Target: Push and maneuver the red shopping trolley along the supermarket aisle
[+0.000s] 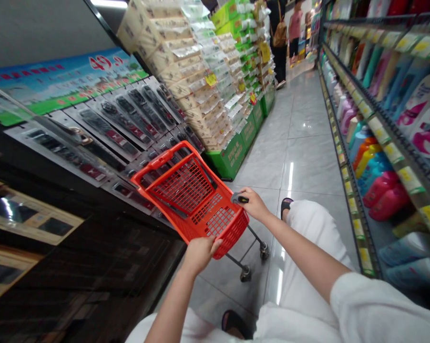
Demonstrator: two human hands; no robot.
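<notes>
A red plastic shopping cart (197, 216) with a lattice basket stands in front of me on grey legs and wheels. My left hand (199, 256) is closed over the near corner of its rim, thumb on the edge. At the basket's right edge, my right hand (253, 204) is closed on a small grey and black object (239, 198) with a yellow mark. What kind of object it is, I cannot make out. Whether the right hand also touches the rim is hidden.
Packaged belts (129, 119) hang on a rack at the left, under a price sign (68, 81). Beyond stand stacked tissue packs (197, 90) on green bases. Shelves of bottles (379, 176) line the right. People (280, 35) are farther down the tiled aisle (297, 128).
</notes>
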